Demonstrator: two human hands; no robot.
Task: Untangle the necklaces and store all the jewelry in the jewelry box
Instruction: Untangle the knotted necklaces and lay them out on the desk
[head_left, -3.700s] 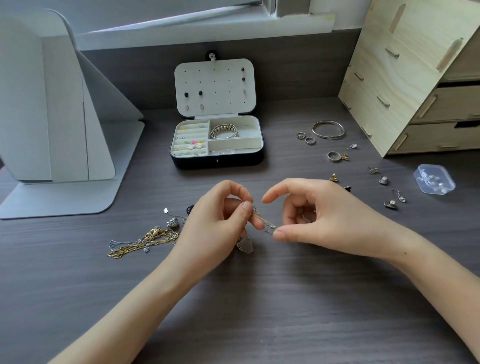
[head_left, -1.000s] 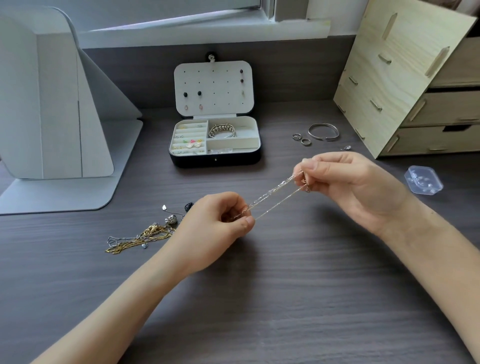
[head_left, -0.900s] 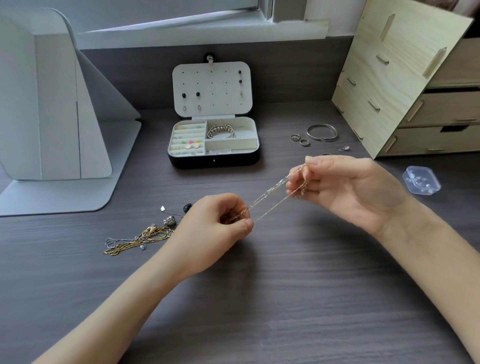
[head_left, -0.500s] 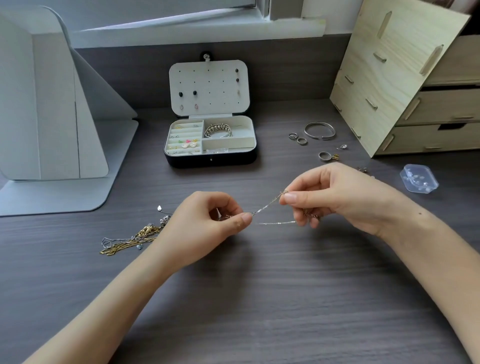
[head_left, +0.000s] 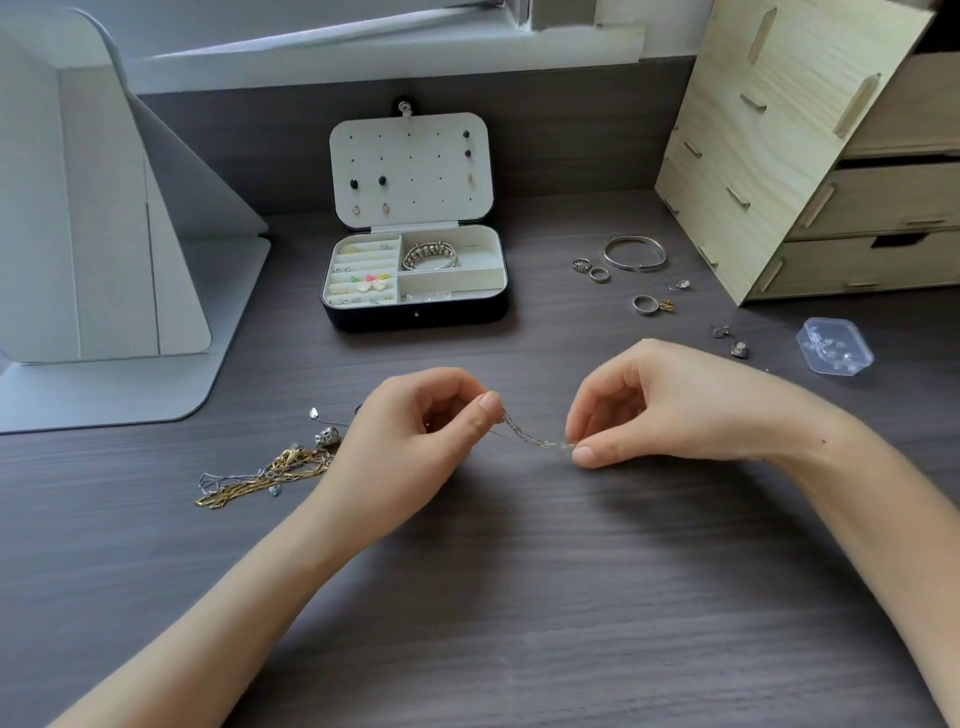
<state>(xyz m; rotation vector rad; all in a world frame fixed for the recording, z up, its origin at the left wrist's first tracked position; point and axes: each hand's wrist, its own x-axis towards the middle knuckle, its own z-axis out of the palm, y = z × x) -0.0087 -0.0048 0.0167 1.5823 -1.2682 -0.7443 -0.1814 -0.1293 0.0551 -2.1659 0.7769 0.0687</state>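
Note:
A thin silver necklace chain (head_left: 527, 435) sags between my two hands just above the dark desk. My left hand (head_left: 410, 441) pinches one end between thumb and forefinger. My right hand (head_left: 670, 402) pinches the other end. A tangle of gold and silver necklaces (head_left: 265, 470) lies on the desk to the left of my left hand. The open jewelry box (head_left: 415, 312) stands behind my hands, with a beaded bracelet (head_left: 430, 256) in its upper right compartment and small earrings in the left slots.
A silver bangle (head_left: 634, 253), rings (head_left: 589, 269) and loose earrings (head_left: 730, 340) lie at the right. A small clear plastic case (head_left: 835, 353) sits further right, before a wooden drawer unit (head_left: 810, 156). A white standing mirror (head_left: 98, 234) fills the left.
My right hand came down and towards my left hand, so the chain, stretched taut a second ago, now hangs short and slack between the fingertips.

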